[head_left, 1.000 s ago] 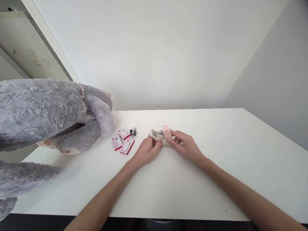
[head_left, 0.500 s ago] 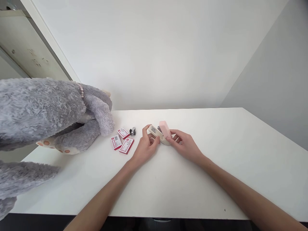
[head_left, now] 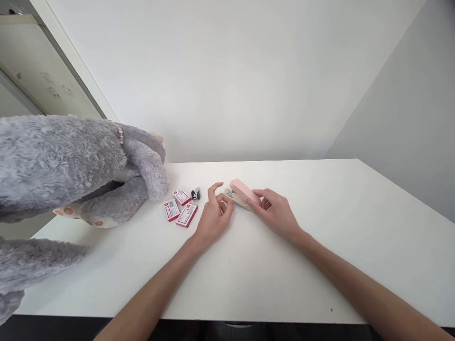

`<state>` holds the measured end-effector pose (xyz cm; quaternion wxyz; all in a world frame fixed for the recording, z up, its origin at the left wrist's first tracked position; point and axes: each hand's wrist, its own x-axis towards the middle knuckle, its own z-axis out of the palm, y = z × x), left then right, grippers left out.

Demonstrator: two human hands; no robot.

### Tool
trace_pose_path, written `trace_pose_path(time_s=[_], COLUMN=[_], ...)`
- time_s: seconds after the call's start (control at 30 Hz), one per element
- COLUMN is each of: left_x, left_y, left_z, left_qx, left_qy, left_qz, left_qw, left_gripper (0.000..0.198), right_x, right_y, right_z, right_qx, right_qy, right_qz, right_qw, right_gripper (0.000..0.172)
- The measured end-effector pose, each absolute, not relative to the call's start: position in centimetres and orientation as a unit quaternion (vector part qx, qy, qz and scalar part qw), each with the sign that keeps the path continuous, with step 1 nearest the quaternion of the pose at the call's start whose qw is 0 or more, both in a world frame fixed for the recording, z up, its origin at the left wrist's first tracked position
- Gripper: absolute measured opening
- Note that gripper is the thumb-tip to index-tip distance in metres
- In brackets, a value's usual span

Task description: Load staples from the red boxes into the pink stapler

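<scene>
A small stapler with a pink top and cream base lies on the white table, its top nearly folded down onto the base. My right hand grips its near end with thumb and fingers. My left hand rests beside the stapler's front end, fingers curled and touching the base, index finger raised. Three red-and-white staple boxes lie just left of my left hand. A small black and silver staple remover sits behind them.
A large grey plush toy with pink paw pads covers the table's left end and hangs over its edge. A white wall runs behind the table. A cabinet door stands at the upper left.
The stapler's pink top has swung down from upright to almost closed over the base. My left hand's fingers have loosened from the front end.
</scene>
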<state>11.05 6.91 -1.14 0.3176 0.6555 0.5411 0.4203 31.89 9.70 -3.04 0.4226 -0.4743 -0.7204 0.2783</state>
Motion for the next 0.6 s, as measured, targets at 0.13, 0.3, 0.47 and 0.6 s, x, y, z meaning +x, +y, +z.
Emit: trace_pose_path(time_s=[0.13,0.3,0.47,0.6], left_x=[11.11,11.13,11.18,11.17], left_y=[6.48,6.18,6.55,6.86], left_z=[-1.11,-1.14,-1.28,-1.61], left_qx=[0.711,0.78,0.807,0.788], left_qy=[0.541,0.519,0.479,0.494], left_qz=[0.385,0.324,0.335,0.361], left_qw=[0.231,0.129,0.082,0.068], left_gripper=[0.046,0.03,0.027,0.029], right_x=[31.85,31.79,31.68,31.48], right_y=[9.64,9.42,9.34,9.14], right_z=[-3.04,-2.85,-2.93,-2.78], right_qx=[-0.481,-0.49,-0.487,-0.451], right_qy=[-0.719,-0.718,-0.714,-0.722], right_qz=[0.272,0.274,0.285,0.333], right_qw=[0.422,0.41,0.415,0.407], right_gripper=[0.036,0.034,0.029,0.031])
